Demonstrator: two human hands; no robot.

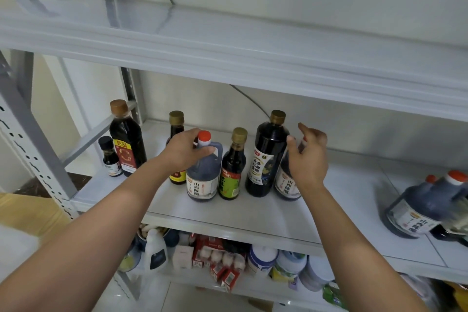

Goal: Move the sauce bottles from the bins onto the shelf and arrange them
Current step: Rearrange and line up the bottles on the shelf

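Observation:
On the white middle shelf (253, 213) stands a row of dark sauce bottles. My left hand (187, 152) grips the neck of a red-capped vinegar jug (202, 177) that stands upright. Beside it are a green-labelled bottle (231, 172) and a tall gold-capped bottle (268, 159). My right hand (307, 157) has its fingers spread, its palm against a second jug (286, 185) that it mostly hides. A gold-capped bottle (176, 121) stands behind my left hand. Farther left are a large brown-capped bottle (126, 142) and a small black-capped one (110, 157).
Two more red-capped jugs (425, 208) stand blurred at the shelf's right end. The upper shelf (228, 40) hangs low over the bottle tops. The lower shelf holds several tubs, packets and a white bottle (155, 251). A grey perforated upright (33, 149) stands at left.

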